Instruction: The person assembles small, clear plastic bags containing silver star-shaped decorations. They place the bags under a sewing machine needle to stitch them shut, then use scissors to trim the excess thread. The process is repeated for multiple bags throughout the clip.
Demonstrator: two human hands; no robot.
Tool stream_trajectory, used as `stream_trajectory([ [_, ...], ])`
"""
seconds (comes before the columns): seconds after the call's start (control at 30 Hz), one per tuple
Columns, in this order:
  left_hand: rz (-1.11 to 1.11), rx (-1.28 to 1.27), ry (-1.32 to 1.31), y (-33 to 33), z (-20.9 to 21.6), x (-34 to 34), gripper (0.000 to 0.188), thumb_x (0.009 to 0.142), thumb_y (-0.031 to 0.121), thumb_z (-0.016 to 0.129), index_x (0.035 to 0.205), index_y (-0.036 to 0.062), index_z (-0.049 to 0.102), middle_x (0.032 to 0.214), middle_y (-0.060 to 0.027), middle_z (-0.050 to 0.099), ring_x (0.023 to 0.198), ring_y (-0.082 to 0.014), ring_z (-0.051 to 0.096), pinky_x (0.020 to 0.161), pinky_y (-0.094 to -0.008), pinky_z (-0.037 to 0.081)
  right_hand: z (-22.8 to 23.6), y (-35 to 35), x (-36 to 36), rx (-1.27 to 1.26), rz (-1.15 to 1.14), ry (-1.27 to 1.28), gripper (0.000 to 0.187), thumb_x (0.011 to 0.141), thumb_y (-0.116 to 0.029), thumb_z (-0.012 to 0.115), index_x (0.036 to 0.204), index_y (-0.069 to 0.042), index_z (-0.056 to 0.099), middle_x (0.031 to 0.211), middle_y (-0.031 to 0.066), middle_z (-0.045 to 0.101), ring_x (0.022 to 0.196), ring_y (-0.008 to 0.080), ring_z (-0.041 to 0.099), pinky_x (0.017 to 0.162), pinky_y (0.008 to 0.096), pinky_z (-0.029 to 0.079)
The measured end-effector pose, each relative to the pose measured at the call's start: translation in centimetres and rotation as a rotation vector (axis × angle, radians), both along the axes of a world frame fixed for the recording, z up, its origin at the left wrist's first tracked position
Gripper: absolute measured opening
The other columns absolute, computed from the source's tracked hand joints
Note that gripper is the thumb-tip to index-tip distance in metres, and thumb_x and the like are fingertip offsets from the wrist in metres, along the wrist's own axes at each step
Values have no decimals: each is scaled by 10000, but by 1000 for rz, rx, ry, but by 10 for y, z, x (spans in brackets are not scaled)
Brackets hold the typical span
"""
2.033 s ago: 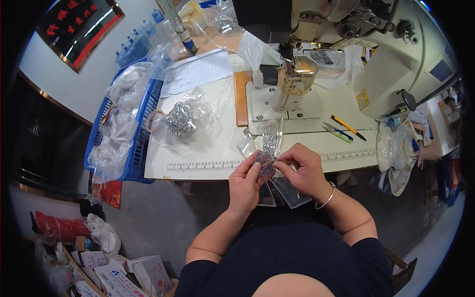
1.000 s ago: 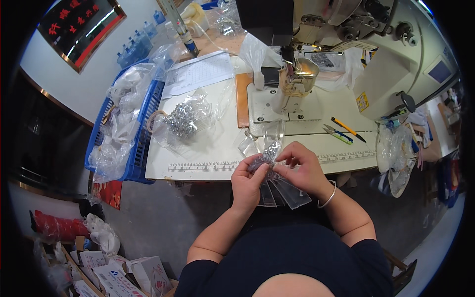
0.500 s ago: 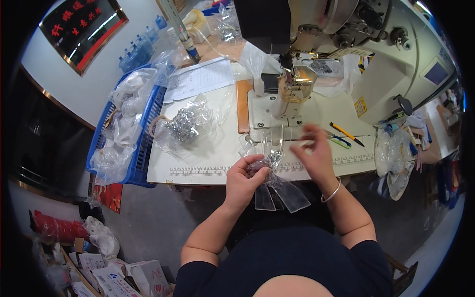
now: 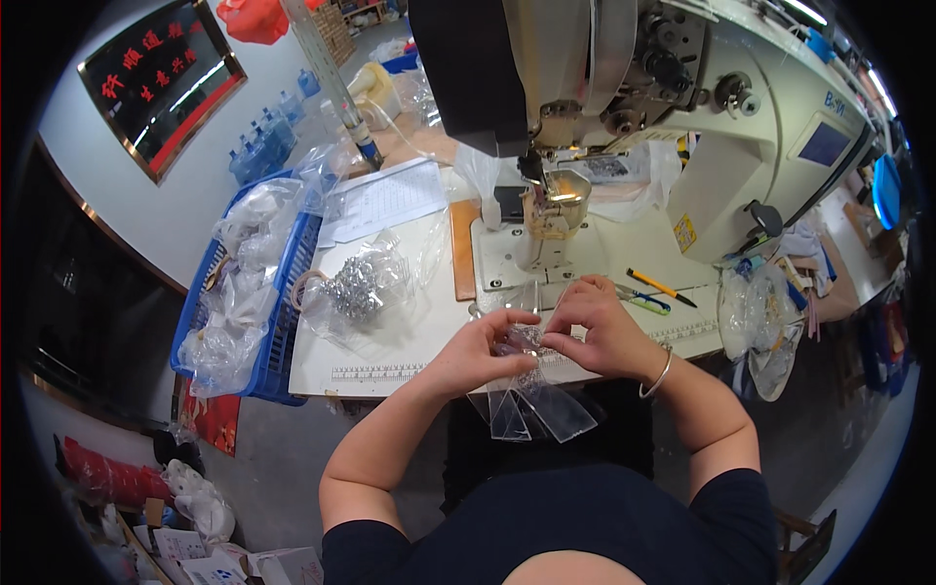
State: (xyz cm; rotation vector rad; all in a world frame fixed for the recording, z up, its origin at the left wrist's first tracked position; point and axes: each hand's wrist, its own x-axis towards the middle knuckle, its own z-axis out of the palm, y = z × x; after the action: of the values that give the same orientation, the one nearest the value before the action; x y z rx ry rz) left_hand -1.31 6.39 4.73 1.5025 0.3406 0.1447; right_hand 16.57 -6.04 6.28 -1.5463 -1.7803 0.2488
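Over the table's front edge, my left hand (image 4: 476, 353) grips a bundle of clear plastic strips (image 4: 546, 408) with small silvery bits at its middle. The strips' lower ends fan out below my fingers, above my lap. On the bundle's other side, my right hand (image 4: 603, 330) is closed, thumb and fingertips pinched together against its upper part. What exactly those fingertips hold is too small to make out. A bracelet (image 4: 660, 373) circles my right wrist. Farther left on the table lies a heap of silvery pieces with clear plastic strips (image 4: 359, 288).
A sewing machine (image 4: 634, 88) stands just beyond my hands. A ruler strip (image 4: 380, 372) runs along the table's front. Right of my hands lie an orange pen (image 4: 663, 288) and a thread snipper (image 4: 643, 301). A blue basket (image 4: 285, 341) of plastic bags stands left; written sheets (image 4: 385, 200) lie behind.
My right hand has come in from the right, lowering onto the bundle with its fingers pinched. The left hand still holds the strips. The whole view has shifted slightly.
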Motion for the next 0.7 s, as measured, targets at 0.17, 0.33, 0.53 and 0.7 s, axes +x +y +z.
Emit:
stream_trajectory([
  [0.17, -114, -82, -18, 12, -2, 14, 555, 713, 82, 756, 1198, 6, 498, 975, -51, 604, 887, -103, 568, 793, -256, 469, -7, -2, 1, 173, -99, -49, 87, 703, -159, 730, 716, -126, 651, 734, -2, 573, 865, 191, 541, 902, 390, 293],
  [0.33, -172, -35, 3, 18, -9, 22, 537, 708, 100, 771, 1168, 14, 509, 968, -35, 603, 867, -103, 564, 784, -251, 465, -7, -6, 2, 214, -163, -108, 98, 689, -165, 737, 704, -126, 648, 749, -8, 570, 877, 199, 537, 893, 392, 291],
  [0.53, -192, -6, -157, 20, 5, 23, 428, 715, 69, 756, 1063, 23, 511, 971, -48, 605, 839, -135, 568, 815, -280, 460, -3, -5, 6, 168, -138, 172, 114, 687, -140, 722, 651, -98, 623, 662, 9, 584, 718, 192, 561, 770, 349, 377],
  [0.7, -254, -318, -265, 32, -10, 33, 454, 708, 54, 741, 1078, 18, 480, 991, -124, 619, 913, -199, 612, 863, -343, 469, 2, 5, 11, 262, -140, 237, 134, 685, -126, 714, 623, -74, 608, 618, 30, 586, 623, 199, 558, 673, 325, 409],
])
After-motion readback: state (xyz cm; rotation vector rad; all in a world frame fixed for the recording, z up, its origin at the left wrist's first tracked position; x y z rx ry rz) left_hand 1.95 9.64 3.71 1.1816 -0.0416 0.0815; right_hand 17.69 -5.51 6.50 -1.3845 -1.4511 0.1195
